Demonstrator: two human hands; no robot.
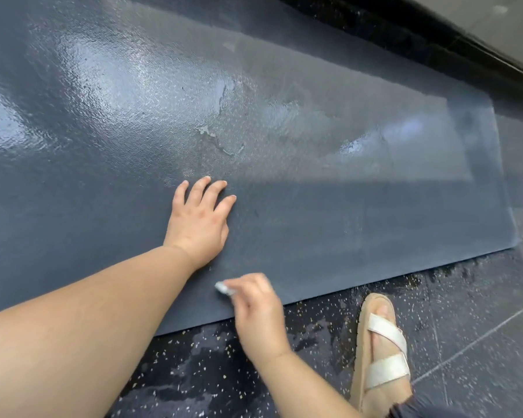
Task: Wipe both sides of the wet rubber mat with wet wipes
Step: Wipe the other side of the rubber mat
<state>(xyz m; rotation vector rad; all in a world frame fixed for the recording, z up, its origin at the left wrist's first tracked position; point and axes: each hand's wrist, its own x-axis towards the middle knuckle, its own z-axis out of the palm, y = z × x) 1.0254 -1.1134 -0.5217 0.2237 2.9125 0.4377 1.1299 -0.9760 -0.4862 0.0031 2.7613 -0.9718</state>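
Note:
A large dark grey rubber mat (329, 206) lies flat on the floor and fills most of the view. Its far and left parts shine with water, and the near strip looks duller. My left hand (198, 220) rests palm down on the mat, fingers spread, holding nothing. Near the mat's front edge my right hand (255, 309) is blurred and pinches a small bunched white wet wipe (224, 288), which sticks out to the left of the fingers and sits against the mat.
Dark speckled floor (465, 321) with wet patches runs along the mat's near edge. My foot in a tan sandal with white straps (381, 351) stands just right of my right hand. A black band and a grey wall (480, 28) run along the far side.

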